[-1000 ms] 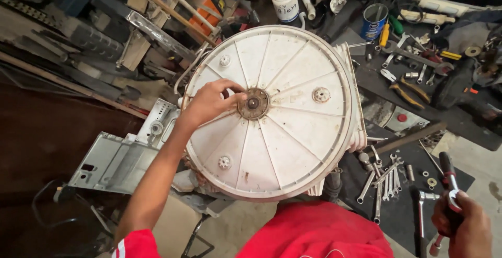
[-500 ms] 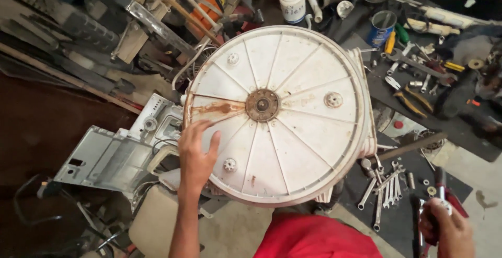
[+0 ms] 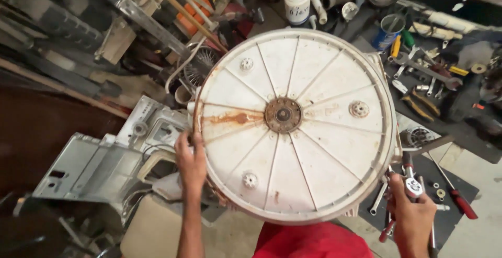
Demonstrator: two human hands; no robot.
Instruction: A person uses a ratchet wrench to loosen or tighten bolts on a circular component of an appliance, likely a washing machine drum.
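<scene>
A big round white washing-machine tub base [image 3: 314, 148] faces up at me, ribbed like spokes, with a rusty metal hub [image 3: 283, 115] at its centre and a rust streak to the left of it. My left hand [image 3: 189, 159] grips the tub's left rim. My right hand [image 3: 412, 213] is at the tub's lower right edge, closed around a ratchet wrench [image 3: 411, 183] with a red-and-black handle.
Spanners [image 3: 380, 198] and a red screwdriver [image 3: 456, 197] lie on a dark mat at the right. More tools, a blue tin [image 3: 388, 31] and a white jar [image 3: 297, 1] sit behind. A grey appliance panel [image 3: 99, 169] lies at the left.
My left hand left the hub and slid down-left to the tub's rim. My right hand came up with the ratchet wrench toward the tub's lower right edge.
</scene>
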